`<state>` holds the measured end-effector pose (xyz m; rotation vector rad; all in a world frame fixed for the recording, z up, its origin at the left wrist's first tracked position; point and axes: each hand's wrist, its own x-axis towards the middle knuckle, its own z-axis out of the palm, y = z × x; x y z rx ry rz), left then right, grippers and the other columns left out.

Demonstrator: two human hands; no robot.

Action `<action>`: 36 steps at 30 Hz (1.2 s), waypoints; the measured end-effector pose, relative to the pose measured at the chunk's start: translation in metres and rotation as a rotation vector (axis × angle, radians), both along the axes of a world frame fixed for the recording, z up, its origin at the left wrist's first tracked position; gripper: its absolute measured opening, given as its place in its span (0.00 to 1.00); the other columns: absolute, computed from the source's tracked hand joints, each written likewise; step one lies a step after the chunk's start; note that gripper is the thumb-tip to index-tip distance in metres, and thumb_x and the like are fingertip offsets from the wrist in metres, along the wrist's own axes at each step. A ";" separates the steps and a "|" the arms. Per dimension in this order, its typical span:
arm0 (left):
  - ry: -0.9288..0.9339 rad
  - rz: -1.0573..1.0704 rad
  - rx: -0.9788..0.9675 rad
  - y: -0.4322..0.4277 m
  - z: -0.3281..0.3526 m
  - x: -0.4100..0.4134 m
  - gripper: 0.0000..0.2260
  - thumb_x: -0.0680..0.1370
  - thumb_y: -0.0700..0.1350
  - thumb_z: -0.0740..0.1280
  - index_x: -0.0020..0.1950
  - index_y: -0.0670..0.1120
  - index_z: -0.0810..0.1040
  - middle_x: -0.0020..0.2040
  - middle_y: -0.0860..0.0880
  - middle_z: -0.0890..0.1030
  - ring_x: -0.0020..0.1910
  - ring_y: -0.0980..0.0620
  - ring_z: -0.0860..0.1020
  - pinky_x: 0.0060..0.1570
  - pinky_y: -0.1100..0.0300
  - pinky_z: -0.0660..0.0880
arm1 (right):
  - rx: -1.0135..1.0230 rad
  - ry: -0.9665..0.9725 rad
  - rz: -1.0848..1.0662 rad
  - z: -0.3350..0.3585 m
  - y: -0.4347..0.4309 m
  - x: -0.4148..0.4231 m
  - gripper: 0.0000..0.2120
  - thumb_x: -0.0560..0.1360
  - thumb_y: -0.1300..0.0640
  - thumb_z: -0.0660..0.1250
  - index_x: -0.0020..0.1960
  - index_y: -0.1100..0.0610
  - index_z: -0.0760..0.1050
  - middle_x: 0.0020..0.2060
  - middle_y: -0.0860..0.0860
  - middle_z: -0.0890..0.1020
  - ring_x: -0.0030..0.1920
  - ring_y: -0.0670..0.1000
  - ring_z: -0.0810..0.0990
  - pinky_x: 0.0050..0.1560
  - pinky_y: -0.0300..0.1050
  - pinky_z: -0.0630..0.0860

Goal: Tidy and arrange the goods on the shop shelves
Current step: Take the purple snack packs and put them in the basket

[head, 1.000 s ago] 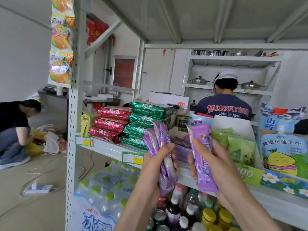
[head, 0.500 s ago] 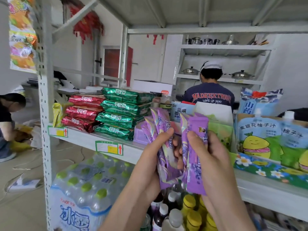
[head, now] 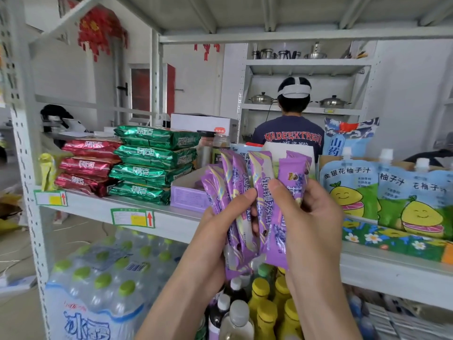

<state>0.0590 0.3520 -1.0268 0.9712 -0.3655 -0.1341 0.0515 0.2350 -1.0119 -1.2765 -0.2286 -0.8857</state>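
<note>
Both my hands hold a fan of several purple snack bars (head: 259, 192) upright in front of the grey metal shelf (head: 171, 217). My left hand (head: 220, 231) grips the left bars, thumb across their fronts. My right hand (head: 308, 217) grips the right bars, thumb on the rightmost wrapper. The two bundles touch in the middle. Behind them on the shelf sits an open purple display box (head: 188, 195).
Stacks of red packets (head: 85, 168) and green packets (head: 154, 163) lie left on the shelf. Juice pouches (head: 350, 187) stand to the right. A pack of water bottles (head: 98, 278) and loose bottles (head: 259, 307) sit below. A person in a navy shirt (head: 289, 136) stands behind.
My hands have come together, so the bars in the right hand now meet those in the left. The view has shifted closer and to the right along the shelf.
</note>
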 end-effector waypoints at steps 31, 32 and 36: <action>-0.114 0.179 0.053 0.021 0.011 -0.008 0.10 0.74 0.50 0.72 0.52 0.46 0.83 0.45 0.43 0.81 0.37 0.49 0.79 0.41 0.56 0.79 | 0.193 0.204 0.426 0.004 -0.001 -0.005 0.21 0.80 0.42 0.63 0.44 0.58 0.83 0.31 0.58 0.78 0.26 0.53 0.73 0.27 0.42 0.71; -0.108 0.161 0.045 0.021 0.011 -0.009 0.09 0.74 0.50 0.73 0.51 0.46 0.83 0.45 0.43 0.81 0.37 0.48 0.79 0.41 0.56 0.79 | 0.197 0.223 0.438 0.004 -0.001 -0.005 0.22 0.79 0.41 0.64 0.48 0.60 0.83 0.32 0.56 0.79 0.27 0.52 0.75 0.28 0.42 0.73; -0.091 0.107 0.066 0.022 0.009 -0.010 0.13 0.74 0.51 0.75 0.53 0.44 0.82 0.45 0.40 0.79 0.40 0.45 0.79 0.40 0.53 0.78 | 0.183 0.212 0.552 0.006 0.000 -0.010 0.19 0.81 0.49 0.63 0.53 0.63 0.83 0.31 0.55 0.81 0.27 0.50 0.78 0.29 0.42 0.77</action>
